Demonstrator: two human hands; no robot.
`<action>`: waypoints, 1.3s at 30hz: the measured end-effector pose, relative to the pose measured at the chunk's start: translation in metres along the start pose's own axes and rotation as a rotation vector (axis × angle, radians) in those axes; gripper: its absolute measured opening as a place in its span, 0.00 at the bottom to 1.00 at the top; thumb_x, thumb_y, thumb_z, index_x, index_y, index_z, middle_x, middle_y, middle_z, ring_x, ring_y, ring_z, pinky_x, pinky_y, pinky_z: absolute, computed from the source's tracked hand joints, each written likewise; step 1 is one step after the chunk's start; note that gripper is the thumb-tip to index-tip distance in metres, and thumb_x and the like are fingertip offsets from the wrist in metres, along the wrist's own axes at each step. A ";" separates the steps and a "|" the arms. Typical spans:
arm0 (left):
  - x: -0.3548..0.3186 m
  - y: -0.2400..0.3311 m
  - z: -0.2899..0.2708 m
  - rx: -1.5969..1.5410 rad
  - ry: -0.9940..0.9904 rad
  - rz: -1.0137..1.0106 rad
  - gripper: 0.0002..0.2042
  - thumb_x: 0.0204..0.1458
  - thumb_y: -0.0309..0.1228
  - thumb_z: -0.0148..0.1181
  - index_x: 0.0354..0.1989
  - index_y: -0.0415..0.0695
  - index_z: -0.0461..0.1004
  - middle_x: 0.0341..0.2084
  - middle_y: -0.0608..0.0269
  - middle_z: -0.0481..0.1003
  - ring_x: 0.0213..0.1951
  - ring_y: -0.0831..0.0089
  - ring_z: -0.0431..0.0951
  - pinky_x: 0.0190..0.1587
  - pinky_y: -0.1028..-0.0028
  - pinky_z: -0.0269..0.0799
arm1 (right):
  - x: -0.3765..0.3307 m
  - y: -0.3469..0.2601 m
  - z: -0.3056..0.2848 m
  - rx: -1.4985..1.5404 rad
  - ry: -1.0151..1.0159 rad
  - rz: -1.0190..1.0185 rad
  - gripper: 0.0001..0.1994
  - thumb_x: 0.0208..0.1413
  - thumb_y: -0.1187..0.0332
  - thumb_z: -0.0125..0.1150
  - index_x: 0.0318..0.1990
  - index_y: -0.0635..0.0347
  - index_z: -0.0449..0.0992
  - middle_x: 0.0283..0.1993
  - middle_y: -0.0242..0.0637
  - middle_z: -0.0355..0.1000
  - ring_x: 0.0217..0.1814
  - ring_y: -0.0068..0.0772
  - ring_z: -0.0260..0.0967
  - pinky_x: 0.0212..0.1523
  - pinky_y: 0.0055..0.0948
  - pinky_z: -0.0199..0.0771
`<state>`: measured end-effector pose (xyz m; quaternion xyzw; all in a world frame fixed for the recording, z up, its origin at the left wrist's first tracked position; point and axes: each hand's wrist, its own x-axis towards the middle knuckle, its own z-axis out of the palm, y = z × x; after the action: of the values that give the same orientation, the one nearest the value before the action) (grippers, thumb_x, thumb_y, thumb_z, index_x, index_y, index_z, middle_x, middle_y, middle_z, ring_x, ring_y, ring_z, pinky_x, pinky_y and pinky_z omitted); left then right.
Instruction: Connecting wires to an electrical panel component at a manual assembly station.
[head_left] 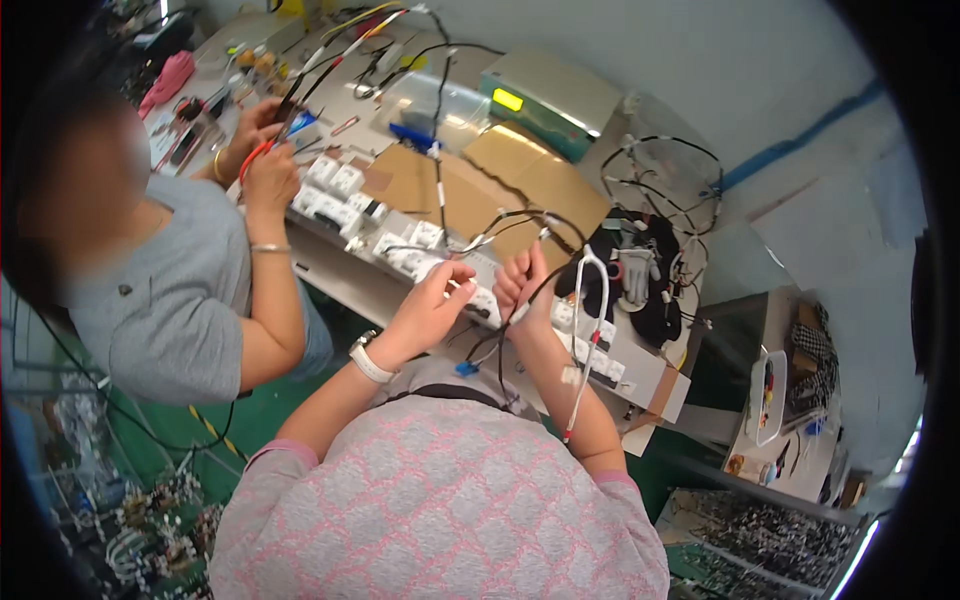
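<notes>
A wire harness (597, 275) of black and white cables hangs over my right forearm and loops up over the work table. My right hand (525, 283) has its fingers curled around part of this harness, near a white taped joint. Close by on the left, my left hand (440, 303) has its fingers loosely bent and apart, with nothing visible between them. It hovers beside a row of white socket-like blocks (400, 252) along the table's front edge. A blue connector (466, 369) dangles from a lead below my hands.
To the left a co-worker (190, 290) handles black cables with red-handled pliers (256, 158). Cardboard (440, 190), a clear plastic box (425, 112) and a green-grey device (548, 100) occupy the table's back. Black coiled harness parts (640, 275) lie to the right.
</notes>
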<state>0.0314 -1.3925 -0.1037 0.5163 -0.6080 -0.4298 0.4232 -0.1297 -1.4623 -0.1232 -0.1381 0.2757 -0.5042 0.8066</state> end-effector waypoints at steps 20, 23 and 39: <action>0.004 -0.030 -0.006 0.247 -0.008 -0.147 0.10 0.49 0.33 0.66 0.33 0.40 0.76 0.23 0.64 0.72 0.24 0.77 0.71 0.30 0.74 0.69 | 0.056 0.027 0.070 -0.706 -0.683 -0.122 0.25 0.70 0.54 0.41 0.23 0.61 0.66 0.19 0.27 0.60 0.18 0.14 0.48 0.18 0.18 0.45; 0.005 -0.032 -0.001 -0.020 0.186 -0.028 0.11 0.48 0.34 0.69 0.31 0.41 0.74 0.16 0.66 0.65 0.20 0.77 0.66 0.27 0.75 0.66 | 0.050 0.014 0.076 -0.480 -0.576 -0.124 0.25 0.70 0.52 0.38 0.24 0.59 0.64 0.18 0.25 0.52 0.17 0.16 0.44 0.17 0.19 0.42; -0.050 -0.061 -0.024 -0.016 0.554 -0.187 0.05 0.47 0.20 0.67 0.32 0.36 0.78 0.30 0.60 0.75 0.30 0.76 0.78 0.31 0.76 0.76 | 0.029 0.040 0.002 -1.586 -0.768 -0.303 0.12 0.49 0.76 0.64 0.44 0.59 0.78 0.37 0.40 0.73 0.34 0.37 0.75 0.35 0.32 0.76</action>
<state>0.0761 -1.3512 -0.1596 0.6644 -0.4158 -0.3144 0.5356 -0.0891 -1.4701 -0.1505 -0.8495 0.2331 -0.1857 0.4353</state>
